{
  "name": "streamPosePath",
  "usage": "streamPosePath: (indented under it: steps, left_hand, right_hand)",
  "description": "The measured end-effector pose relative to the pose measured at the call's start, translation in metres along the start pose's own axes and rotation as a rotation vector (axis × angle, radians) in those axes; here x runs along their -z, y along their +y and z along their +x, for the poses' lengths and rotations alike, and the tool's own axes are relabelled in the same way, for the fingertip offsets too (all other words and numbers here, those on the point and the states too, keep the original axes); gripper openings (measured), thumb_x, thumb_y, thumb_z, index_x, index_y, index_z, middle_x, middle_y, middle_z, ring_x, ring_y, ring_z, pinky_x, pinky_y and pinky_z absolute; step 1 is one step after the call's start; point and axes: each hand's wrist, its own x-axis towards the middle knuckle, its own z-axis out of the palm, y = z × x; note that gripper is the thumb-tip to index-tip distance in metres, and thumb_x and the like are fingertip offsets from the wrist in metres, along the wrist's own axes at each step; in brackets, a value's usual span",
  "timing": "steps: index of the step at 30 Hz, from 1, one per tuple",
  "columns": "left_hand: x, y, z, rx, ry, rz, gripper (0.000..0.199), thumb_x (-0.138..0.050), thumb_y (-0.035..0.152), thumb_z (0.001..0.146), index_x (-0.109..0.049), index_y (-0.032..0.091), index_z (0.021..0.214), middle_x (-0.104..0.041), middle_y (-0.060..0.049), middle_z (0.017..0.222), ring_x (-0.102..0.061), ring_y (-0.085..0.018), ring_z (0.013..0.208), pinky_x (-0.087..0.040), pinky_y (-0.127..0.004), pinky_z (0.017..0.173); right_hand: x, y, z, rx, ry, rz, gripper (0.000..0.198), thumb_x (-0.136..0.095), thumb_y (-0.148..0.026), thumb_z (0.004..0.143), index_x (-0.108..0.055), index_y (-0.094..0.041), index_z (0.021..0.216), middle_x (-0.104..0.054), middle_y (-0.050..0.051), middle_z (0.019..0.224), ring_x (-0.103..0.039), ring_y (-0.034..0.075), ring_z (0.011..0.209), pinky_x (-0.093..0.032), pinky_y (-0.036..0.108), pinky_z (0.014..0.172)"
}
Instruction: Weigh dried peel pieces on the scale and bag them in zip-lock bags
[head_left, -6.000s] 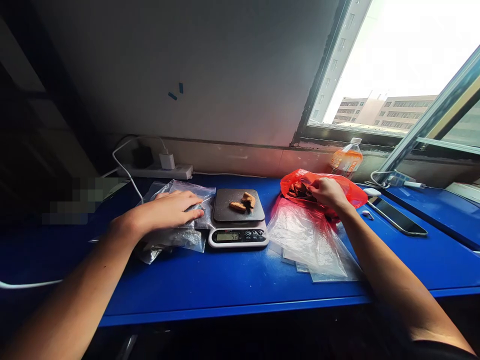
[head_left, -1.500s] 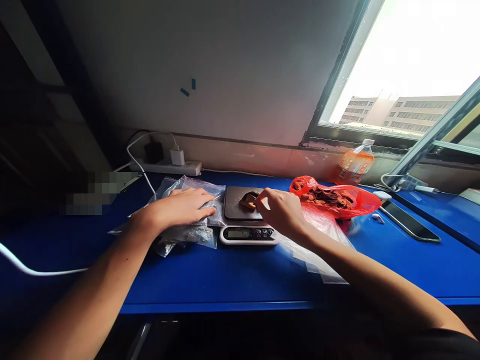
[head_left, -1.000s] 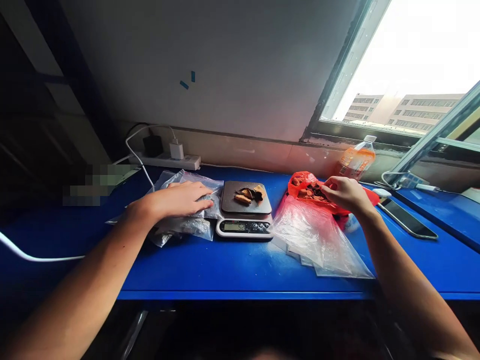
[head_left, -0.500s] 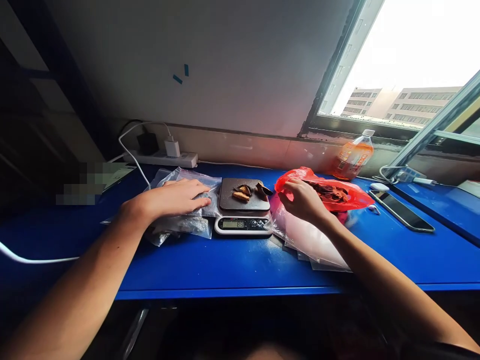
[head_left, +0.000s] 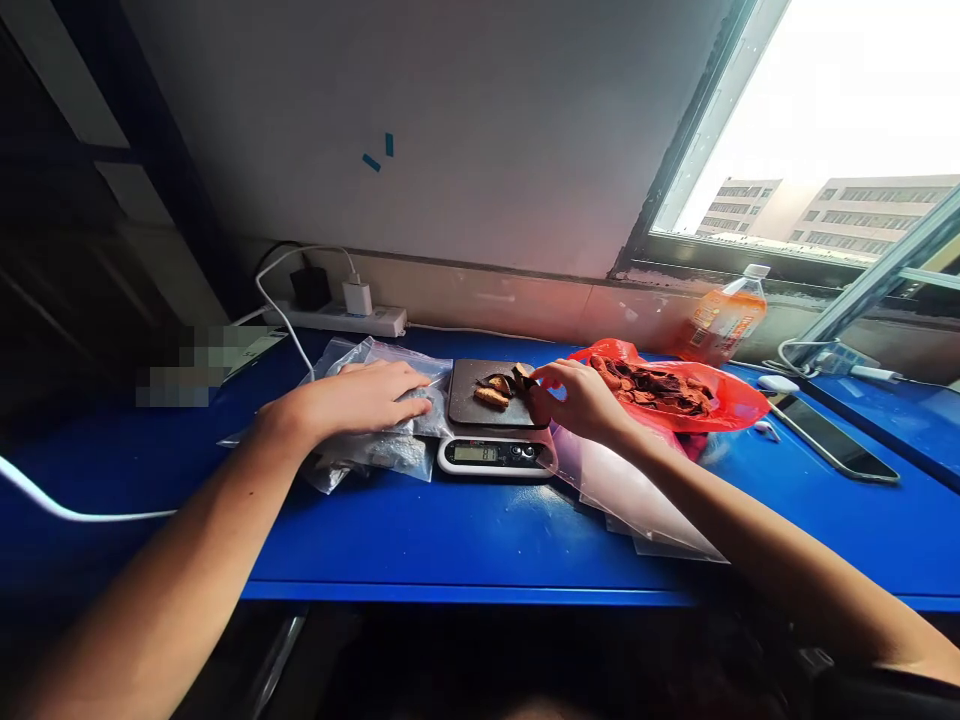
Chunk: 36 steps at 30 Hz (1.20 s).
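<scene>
A small kitchen scale (head_left: 495,457) with a dark square platform sits on the blue table. Several curled pieces of dried peel (head_left: 491,398), brown with pale insides, lie on the platform. At its right edge my right hand (head_left: 589,398) is closed in a pinch on a dark piece of dried peel, partly hidden by the fingers. My left hand (head_left: 367,395) lies flat, fingers stretched, on a pile of clear zip bags (head_left: 390,452) left of the scale. Behind my right hand, an open red plastic bag (head_left: 739,398) holds more dried peel.
Flat clear bags (head_left: 630,490) lie under my right forearm. A phone (head_left: 836,438) and white earphone case (head_left: 778,383) are at the right. An orange drink bottle (head_left: 726,315) stands at the back wall. A power strip (head_left: 386,320) with chargers and a white cable (head_left: 289,325) is behind the left bags.
My right hand has moved left from the red bag to the scale platform and pinches a dried peel piece there. My left hand stays on the bags. The view has shifted slightly.
</scene>
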Motion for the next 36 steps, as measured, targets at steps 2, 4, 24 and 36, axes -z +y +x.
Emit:
streamPosePath:
  steps: [2, 4, 24, 36]
  left_hand:
    - [-0.001, -0.001, 0.001, -0.005, 0.002, 0.002, 0.058, -0.033, 0.056, 0.092, -0.059, 0.027, 0.136, -0.053, -0.008, 0.150, -0.048, -0.032, 0.137, -0.040, -0.046, 0.111]
    - [-0.001, -0.002, 0.001, -0.005, 0.006, 0.008, 0.060, -0.033, 0.056, 0.092, -0.057, 0.027, 0.138, -0.052, -0.008, 0.150, -0.048, -0.032, 0.137, -0.039, -0.047, 0.112]
    - [0.001, 0.002, 0.000, 0.006, 0.006, 0.029, 0.062, -0.033, 0.054, 0.091, -0.054, 0.026, 0.142, -0.052, -0.010, 0.151, -0.048, -0.033, 0.136, -0.040, -0.046, 0.111]
    - [0.004, 0.006, -0.002, 0.012, -0.002, 0.036, 0.061, -0.033, 0.053, 0.092, -0.055, 0.025, 0.141, -0.053, -0.009, 0.150, -0.048, -0.032, 0.136, -0.039, -0.046, 0.111]
  right_hand:
    - [-0.003, -0.003, 0.004, -0.006, 0.006, 0.048, 0.016, -0.058, -0.018, 0.084, -0.071, -0.018, 0.093, -0.075, 0.007, 0.093, -0.066, 0.019, 0.083, -0.047, 0.030, 0.077]
    - [-0.005, -0.007, 0.005, -0.035, 0.044, 0.052, 0.014, -0.058, -0.015, 0.082, -0.069, -0.018, 0.090, -0.075, 0.007, 0.091, -0.066, 0.018, 0.083, -0.047, 0.029, 0.077]
    - [0.010, -0.012, -0.011, 0.016, -0.021, 0.082, 0.013, -0.060, -0.028, 0.086, -0.066, -0.017, 0.081, -0.070, 0.005, 0.082, -0.058, 0.014, 0.069, -0.041, 0.025, 0.064]
    - [0.010, -0.012, -0.011, -0.092, 0.006, 0.143, 0.023, -0.062, -0.042, 0.088, -0.056, -0.020, 0.083, -0.065, 0.000, 0.069, -0.054, 0.012, 0.060, -0.038, 0.026, 0.059]
